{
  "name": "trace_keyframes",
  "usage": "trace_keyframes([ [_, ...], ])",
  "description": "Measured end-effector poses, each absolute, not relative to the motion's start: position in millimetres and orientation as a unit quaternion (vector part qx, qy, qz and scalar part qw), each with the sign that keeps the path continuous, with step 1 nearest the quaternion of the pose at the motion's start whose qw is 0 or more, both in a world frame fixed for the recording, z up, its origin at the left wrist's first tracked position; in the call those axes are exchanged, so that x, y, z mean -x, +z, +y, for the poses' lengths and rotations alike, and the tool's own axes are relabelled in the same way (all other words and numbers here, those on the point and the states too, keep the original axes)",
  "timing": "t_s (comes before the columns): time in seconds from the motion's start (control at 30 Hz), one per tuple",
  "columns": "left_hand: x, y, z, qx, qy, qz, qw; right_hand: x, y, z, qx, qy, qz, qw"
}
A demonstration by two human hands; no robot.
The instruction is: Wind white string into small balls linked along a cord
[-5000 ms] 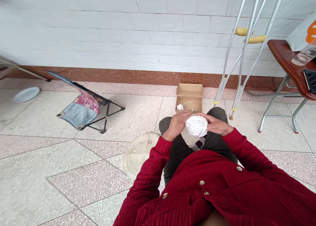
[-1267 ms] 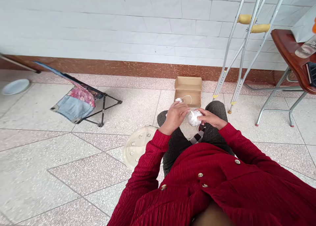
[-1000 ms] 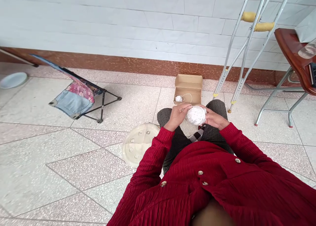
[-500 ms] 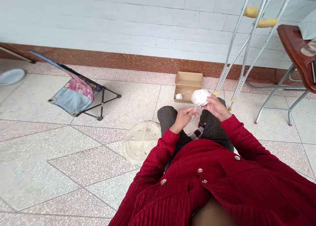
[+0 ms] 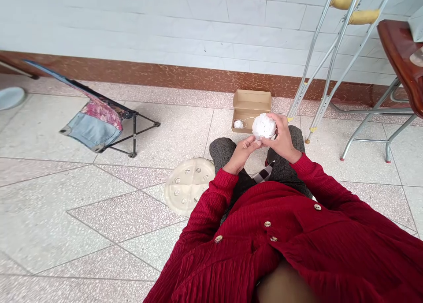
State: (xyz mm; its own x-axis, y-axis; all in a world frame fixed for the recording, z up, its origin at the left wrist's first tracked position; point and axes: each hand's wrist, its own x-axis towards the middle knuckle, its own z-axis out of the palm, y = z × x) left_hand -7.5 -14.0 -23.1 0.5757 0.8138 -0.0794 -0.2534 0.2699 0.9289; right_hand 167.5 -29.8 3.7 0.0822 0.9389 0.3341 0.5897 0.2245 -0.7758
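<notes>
Floor of speckled terrazzo tiles (image 5: 82, 215) spreads around the person's legs, and a white tiled wall (image 5: 165, 34) with a brown skirting (image 5: 148, 73) closes the space ahead. On the left side stands a low folding chair (image 5: 105, 117) with patched denim and floral cloth. Just behind the left knee lies a round, pale plastic lid (image 5: 188, 186). On the right, aluminium crutches (image 5: 312, 113) stand with their rubber tips on the floor, and further right is a table (image 5: 398, 47) with a reddish wooden top.

Ball of white string (image 5: 263, 126) is held up above the knees, in front of the body. The right hand (image 5: 280, 137) grasps it from the right side with curled fingers. The left hand (image 5: 243, 152) is just below it, and its fingertips (image 5: 256, 139) reach the lower edge; whether they pinch a thread is too small to tell. Behind the hands, an open cardboard box (image 5: 251, 104) holds a small white string ball (image 5: 238, 124) with a thin thread (image 5: 246, 119).
</notes>
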Motion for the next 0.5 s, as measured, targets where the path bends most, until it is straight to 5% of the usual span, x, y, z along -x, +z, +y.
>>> trace_keyframes([
  [0.5, 1, -33, -15, -0.377, 0.396, 0.295, 0.783, -151, -2, -37, 0.582, 0.113, -0.742, 0.312],
])
